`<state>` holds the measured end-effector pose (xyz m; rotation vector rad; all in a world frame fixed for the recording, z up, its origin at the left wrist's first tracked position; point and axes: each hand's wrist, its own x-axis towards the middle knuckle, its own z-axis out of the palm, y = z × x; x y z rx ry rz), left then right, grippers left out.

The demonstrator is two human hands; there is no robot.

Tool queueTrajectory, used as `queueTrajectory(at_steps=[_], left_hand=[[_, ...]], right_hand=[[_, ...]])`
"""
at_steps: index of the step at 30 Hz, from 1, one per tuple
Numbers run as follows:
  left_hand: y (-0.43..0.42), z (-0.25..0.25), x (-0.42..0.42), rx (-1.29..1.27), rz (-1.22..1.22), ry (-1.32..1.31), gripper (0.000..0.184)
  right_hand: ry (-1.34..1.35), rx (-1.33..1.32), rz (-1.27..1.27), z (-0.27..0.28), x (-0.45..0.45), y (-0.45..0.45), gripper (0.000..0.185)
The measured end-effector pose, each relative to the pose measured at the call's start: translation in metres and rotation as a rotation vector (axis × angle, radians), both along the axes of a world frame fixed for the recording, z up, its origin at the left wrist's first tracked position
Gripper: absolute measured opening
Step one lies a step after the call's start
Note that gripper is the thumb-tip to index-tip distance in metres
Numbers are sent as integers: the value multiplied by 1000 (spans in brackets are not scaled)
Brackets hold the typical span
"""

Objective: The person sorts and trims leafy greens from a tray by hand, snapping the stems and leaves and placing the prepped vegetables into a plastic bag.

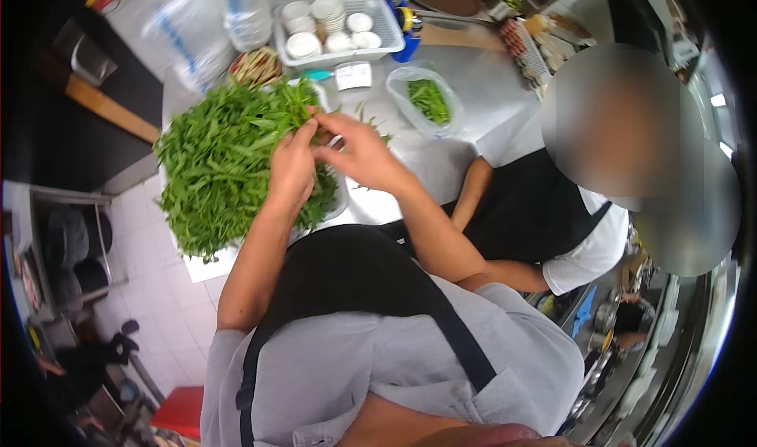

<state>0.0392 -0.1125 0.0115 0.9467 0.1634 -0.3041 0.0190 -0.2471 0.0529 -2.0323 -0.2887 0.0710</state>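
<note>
A large heap of long-leafed green vegetables (pixel 213 155) fills a white tub (pixel 341 195) on the metal counter. My left hand (pixel 293 162) is closed at the heap's right side, its fingertips pinching a leafy green sprig (pixel 292 116). Close beside it, my right hand (pixel 359 151) has its fingers curled on the same sprig, with the fingertips nearly meeting those of the left. The leaves partly hide what lies under the fingers. To the right, loose greens (pixel 428 102) lie in a clear plastic container (pixel 448 128).
Behind the heap stand a white basket (pixel 378 53) of small white tubs, a woven basket (pixel 256 67) and bagged stacks (pixel 248 17). A person in a black apron (pixel 528 203) stands close at my right. A small white label (pixel 353 75) lies on the metal counter (pixel 481 76).
</note>
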Motion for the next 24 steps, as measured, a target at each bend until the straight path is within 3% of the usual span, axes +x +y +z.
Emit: queueTrajectory(at_steps=[1,5,9,11,13,14,16,19,21,24], left_hand=[[-3,5,3,-31,-12,-21,29],[-27,13,16,27,-58,-68,33],[-50,-3,40,54,-385,-213,47],[-60,9,40,239,-551,-325,52],[-69,3,56,259,-599,-439,60],[-71,6,62,301,-544,-439,57],[-80,16,75,374,-442,-449,52],[-125,-40,109,873,-245,-804,38],[-149,-53,123,800,-477,-665,23],[-181,-61,125,831,-155,-655,19]], right_hand=[[-158,29,10,-11,3,3,39],[-113,44,-173,-11,7,-5,26],[-12,117,-364,-37,23,-41,22],[-216,128,-447,-27,24,-56,22],[-215,82,-503,-30,26,-88,22],[-201,-32,-566,-33,27,-110,21],[-270,138,-667,-30,23,-138,23],[-381,-50,-811,-15,14,-140,22],[-450,-237,-709,-50,22,-156,20],[-351,-524,-609,-97,42,-181,19]])
